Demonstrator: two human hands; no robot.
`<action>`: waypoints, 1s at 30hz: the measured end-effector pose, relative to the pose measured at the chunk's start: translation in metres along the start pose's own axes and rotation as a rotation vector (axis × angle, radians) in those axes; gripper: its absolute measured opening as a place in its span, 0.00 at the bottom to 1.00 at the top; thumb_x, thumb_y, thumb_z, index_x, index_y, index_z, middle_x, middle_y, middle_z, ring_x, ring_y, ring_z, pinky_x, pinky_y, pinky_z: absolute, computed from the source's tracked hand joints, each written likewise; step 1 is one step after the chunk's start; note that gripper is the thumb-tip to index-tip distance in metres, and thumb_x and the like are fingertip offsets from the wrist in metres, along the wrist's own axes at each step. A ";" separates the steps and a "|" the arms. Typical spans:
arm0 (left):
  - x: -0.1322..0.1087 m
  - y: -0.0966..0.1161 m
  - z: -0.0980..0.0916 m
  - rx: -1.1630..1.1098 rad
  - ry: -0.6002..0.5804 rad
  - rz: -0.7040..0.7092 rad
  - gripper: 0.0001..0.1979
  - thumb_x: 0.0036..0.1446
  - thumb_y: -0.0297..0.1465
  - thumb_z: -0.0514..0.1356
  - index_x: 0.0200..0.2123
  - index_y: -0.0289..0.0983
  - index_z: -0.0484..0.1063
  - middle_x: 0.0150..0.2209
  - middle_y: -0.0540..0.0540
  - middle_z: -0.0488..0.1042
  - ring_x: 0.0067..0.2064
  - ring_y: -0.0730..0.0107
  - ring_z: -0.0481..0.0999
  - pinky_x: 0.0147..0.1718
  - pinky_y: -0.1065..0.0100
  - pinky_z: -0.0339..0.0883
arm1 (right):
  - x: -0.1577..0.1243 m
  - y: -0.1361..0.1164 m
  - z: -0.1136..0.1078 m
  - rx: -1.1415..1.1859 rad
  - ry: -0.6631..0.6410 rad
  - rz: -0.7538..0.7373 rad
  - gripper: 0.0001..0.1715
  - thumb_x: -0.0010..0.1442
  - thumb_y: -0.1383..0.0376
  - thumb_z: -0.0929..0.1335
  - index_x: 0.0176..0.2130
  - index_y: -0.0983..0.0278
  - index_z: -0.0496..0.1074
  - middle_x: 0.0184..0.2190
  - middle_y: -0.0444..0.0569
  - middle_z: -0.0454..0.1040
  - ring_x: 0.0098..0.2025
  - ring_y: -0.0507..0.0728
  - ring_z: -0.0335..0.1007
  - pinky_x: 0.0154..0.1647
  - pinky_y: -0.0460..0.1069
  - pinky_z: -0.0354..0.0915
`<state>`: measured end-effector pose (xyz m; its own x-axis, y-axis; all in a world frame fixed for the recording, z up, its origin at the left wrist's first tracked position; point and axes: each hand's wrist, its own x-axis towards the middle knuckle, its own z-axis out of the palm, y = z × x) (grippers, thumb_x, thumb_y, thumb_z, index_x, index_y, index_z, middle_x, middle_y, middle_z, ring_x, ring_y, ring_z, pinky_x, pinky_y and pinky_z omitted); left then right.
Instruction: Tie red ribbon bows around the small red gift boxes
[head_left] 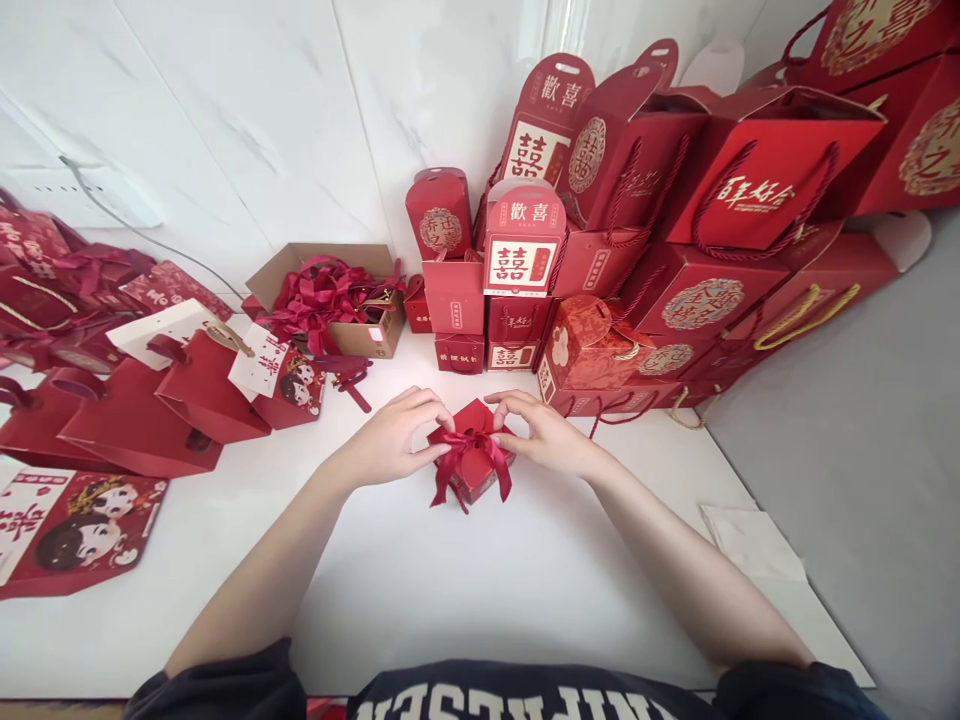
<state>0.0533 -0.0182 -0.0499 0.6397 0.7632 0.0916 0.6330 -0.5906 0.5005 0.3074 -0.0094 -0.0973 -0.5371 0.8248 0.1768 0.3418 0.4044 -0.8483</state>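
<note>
A small red gift box (pixel 474 412) sits on the white table in front of me, tied with a dark red satin ribbon bow (pixel 501 468). The two ribbon tails hang down over its near side. From the left, my left hand (pixel 394 435) has thumb and index finger closed on the bow's left loop. My right hand (pixel 547 435) pinches the right loop in the same way, its other fingers curled. Both hands touch the top of the box around the knot.
Behind on the left stands an open cardboard box (pixel 382 335) full of ribbon bows. Stacked red gift boxes (pixel 525 240) rise against the wall at the back right. Red boxes (pixel 214 385) and a printed box (pixel 97 530) lie left. Folded white paper (pixel 754 540) lies right.
</note>
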 end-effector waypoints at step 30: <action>0.013 0.009 0.058 -0.207 0.278 -0.221 0.06 0.53 0.33 0.63 0.27 0.38 0.71 0.39 0.47 0.66 0.45 0.63 0.70 0.48 0.60 0.65 | 0.002 -0.002 0.007 0.075 0.112 0.014 0.07 0.63 0.61 0.66 0.34 0.59 0.71 0.56 0.48 0.69 0.59 0.58 0.64 0.61 0.56 0.55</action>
<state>0.0928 -0.0287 -0.0943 0.3380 0.9243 0.1771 0.6228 -0.3608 0.6943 0.3001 -0.0116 -0.0989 -0.4419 0.8708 0.2157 0.2879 0.3654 -0.8852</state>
